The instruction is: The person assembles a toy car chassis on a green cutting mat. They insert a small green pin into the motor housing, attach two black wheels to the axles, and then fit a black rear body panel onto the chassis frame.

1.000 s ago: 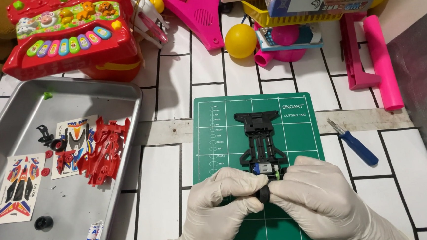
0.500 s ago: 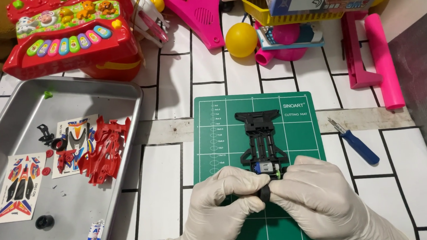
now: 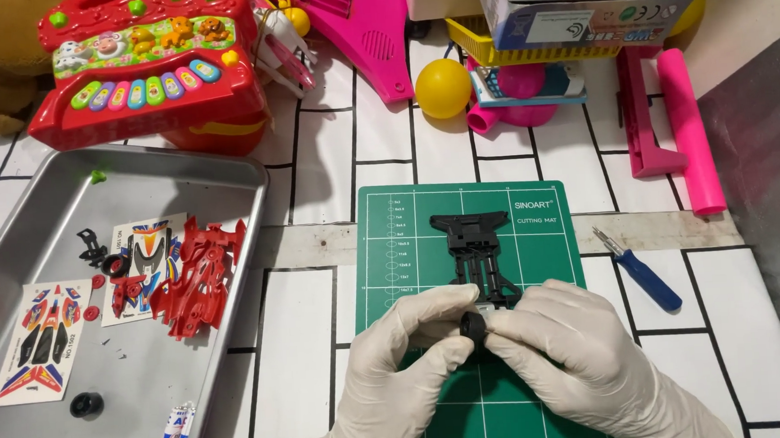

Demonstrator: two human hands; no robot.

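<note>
Both my hands wear white gloves and meet over the near part of a green cutting mat [image 3: 399, 245]. My left hand [image 3: 399, 372] and my right hand [image 3: 588, 360] pinch a small black wheel [image 3: 474, 327] between their fingertips, right at the near end of a black toy car chassis [image 3: 473, 245] that lies on the mat. The chassis points away from me. Its near end is partly hidden by my fingers.
A metal tray [image 3: 12, 233] at left holds a red car body shell [image 3: 197, 274], sticker sheets [image 3: 45, 337], a black tyre [image 3: 86, 405], small black parts and batteries [image 3: 172, 436]. A blue-handled screwdriver [image 3: 639, 271] lies right of the mat. Toys and boxes crowd the far side.
My fingertips have closed in a little on the black wheel at the chassis end. The chassis and everything else stay where they were.
</note>
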